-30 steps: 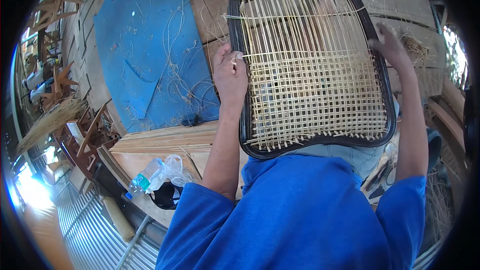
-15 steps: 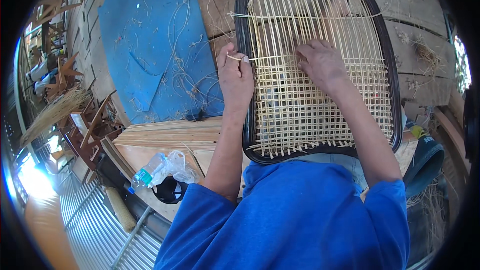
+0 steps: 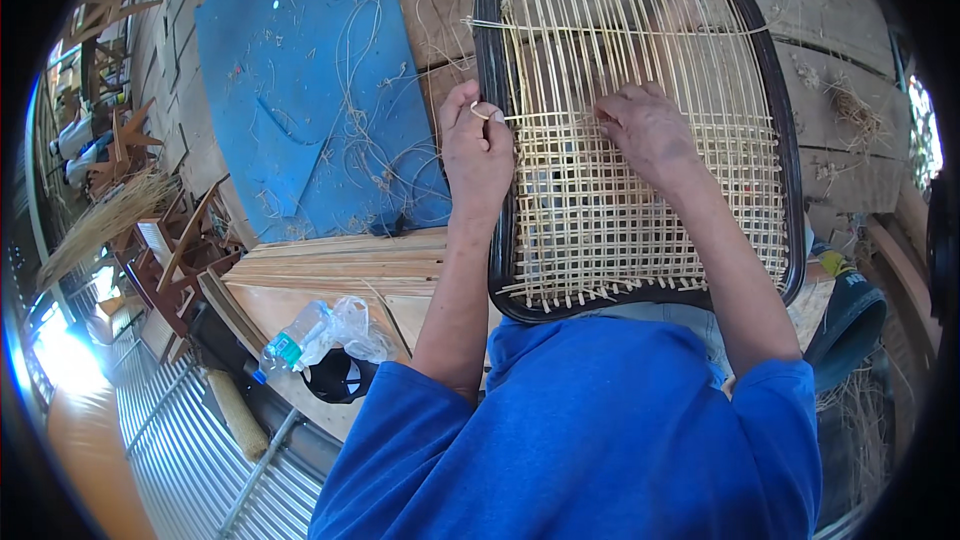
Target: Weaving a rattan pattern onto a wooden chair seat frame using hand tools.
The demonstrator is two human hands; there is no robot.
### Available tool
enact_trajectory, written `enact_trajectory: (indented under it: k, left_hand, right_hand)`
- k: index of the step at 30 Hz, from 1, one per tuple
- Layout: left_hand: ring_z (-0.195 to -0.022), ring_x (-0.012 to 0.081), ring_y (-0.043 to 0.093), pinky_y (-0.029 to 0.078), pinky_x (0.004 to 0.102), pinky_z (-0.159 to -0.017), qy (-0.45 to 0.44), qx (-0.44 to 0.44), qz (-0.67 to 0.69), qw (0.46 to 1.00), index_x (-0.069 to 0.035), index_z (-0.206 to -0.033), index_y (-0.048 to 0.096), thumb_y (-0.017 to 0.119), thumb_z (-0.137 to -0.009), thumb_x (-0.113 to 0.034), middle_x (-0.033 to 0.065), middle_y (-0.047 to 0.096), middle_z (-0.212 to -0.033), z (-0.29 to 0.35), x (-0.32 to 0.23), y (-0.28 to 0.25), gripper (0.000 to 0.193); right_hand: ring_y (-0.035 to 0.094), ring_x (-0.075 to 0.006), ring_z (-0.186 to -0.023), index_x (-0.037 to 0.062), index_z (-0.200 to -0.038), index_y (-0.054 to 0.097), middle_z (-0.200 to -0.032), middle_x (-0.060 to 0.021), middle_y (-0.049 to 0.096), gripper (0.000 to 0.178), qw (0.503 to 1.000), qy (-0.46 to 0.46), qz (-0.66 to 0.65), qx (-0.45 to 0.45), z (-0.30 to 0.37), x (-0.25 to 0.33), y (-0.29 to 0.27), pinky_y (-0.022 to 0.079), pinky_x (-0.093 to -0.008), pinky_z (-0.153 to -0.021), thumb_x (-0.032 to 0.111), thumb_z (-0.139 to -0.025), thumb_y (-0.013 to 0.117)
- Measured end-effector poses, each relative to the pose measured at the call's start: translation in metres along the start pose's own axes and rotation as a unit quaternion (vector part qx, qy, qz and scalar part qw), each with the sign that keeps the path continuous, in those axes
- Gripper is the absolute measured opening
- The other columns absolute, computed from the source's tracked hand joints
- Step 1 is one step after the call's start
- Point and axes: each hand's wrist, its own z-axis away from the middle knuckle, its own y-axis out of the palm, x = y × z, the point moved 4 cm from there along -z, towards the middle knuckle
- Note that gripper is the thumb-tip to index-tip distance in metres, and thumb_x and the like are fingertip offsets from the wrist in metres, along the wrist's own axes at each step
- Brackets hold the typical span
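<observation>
Cane strand [image 3: 545,118], right hand [image 3: 648,128] now nearer

Open-air cane-weaving workshop

Plank floor [image 3: 440,0] littered with cane scraps, a blue mat [image 3: 300,90], bare wooden chair frames [image 3: 165,250] stacked at its left edge, beside corrugated metal sheeting [image 3: 170,460].

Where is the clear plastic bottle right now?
In the head view, the clear plastic bottle lies low on the person's left, on stacked wooden boards beside a crumpled clear bag, below the blue sheet.
</observation>
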Motion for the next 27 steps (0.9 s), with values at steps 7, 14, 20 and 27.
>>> enact_trajectory:
  k: [7, 14, 20, 27]
  left_hand:
    - [-0.089, 0.0245, 0.057, 0.047, 0.0315, -0.073, -0.020, -0.015, 0.019, 1.000, 0.002, -0.084, 0.058, 0.056, -0.078, -0.002, 0.0144, 0.052, -0.114, 0.000, 0.003, -0.002, 0.008]
    - [-0.086, 0.0235, 0.057, 0.046, 0.0311, -0.071, -0.020, -0.016, 0.041, 0.999, 0.002, -0.084, 0.059, 0.056, -0.078, -0.004, 0.0139, 0.055, -0.108, -0.001, 0.003, 0.001, 0.008]
    - [-0.083, 0.0235, 0.058, 0.046, 0.0316, -0.070, -0.058, -0.009, 0.085, 0.995, 0.002, -0.082, 0.058, 0.056, -0.079, -0.004, 0.0144, 0.056, -0.106, -0.001, 0.006, 0.003, 0.007]
    - [-0.079, 0.0230, 0.058, 0.046, 0.0313, -0.068, -0.031, -0.009, 0.075, 0.997, 0.002, -0.081, 0.057, 0.056, -0.079, -0.004, 0.0143, 0.056, -0.106, -0.001, 0.007, 0.004, 0.007]
  right_hand:
    - [0.058, -0.0143, -0.071, 0.0043, -0.094, 0.062, -0.086, -0.0050, 0.063, 0.013, 0.945, 0.130, -0.264, -0.141, 0.004, -0.060, -0.022, 0.049, -0.0281, -0.067, 0.011, -0.083, 0.059]
    - [0.063, -0.0293, -0.072, 0.0045, -0.085, 0.063, -0.082, -0.0128, 0.066, 0.020, 0.978, 0.185, -0.070, -0.064, 0.005, -0.044, -0.013, 0.048, -0.0388, -0.067, 0.023, -0.081, 0.056]
    - [0.061, -0.0337, -0.089, 0.0073, -0.094, 0.062, -0.095, -0.0160, 0.064, 0.026, 0.969, 0.245, 0.004, 0.015, 0.000, -0.023, -0.011, 0.047, -0.0427, -0.080, 0.026, -0.081, 0.049]
    - [0.059, -0.0356, -0.098, -0.0019, -0.102, 0.059, -0.104, -0.0226, 0.061, 0.032, 0.954, 0.291, 0.005, 0.073, -0.006, -0.016, -0.010, 0.047, -0.0433, -0.085, 0.015, -0.080, 0.045]
